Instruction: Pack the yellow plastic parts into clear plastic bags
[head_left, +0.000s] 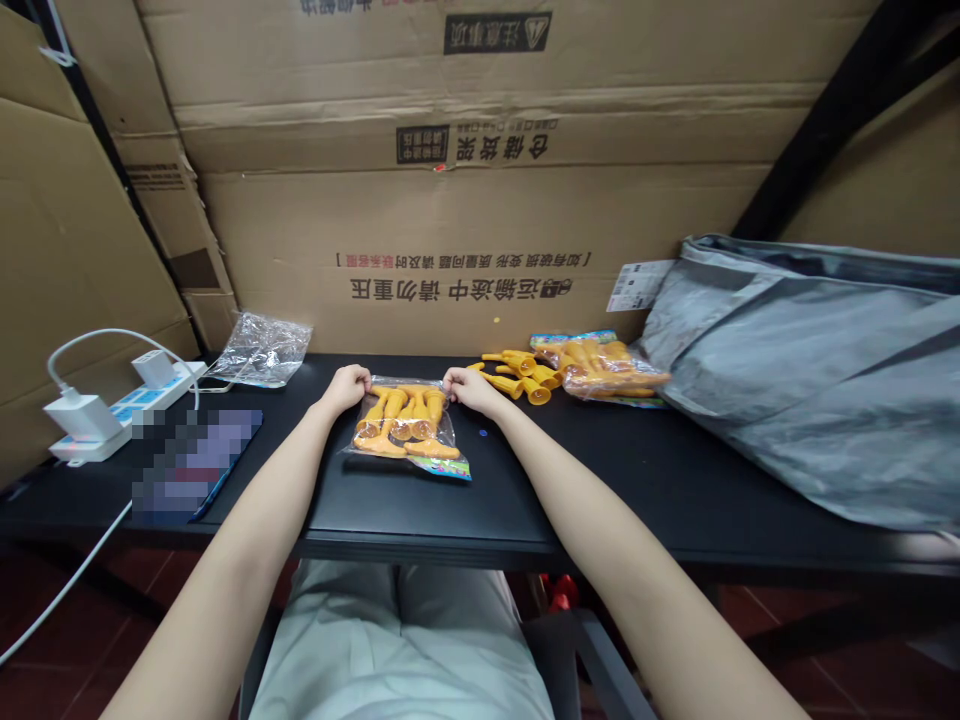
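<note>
A clear plastic bag of orange-yellow, horn-shaped plastic pieces lies on the black table in front of me, its coloured label strip towards me. My left hand pinches the bag's far left corner. At the far right corner, my right hand has its fingers closed on the plastic edge. Just beyond my right hand lie several loose yellow horn-shaped pieces. Beside them rests another filled bag with a colourful label.
A grey fabric bag fills the table's right side. On the left are a white power strip with chargers and cable, a blurred-out phone and a crumpled clear plastic bag. Cardboard walls off the table's back.
</note>
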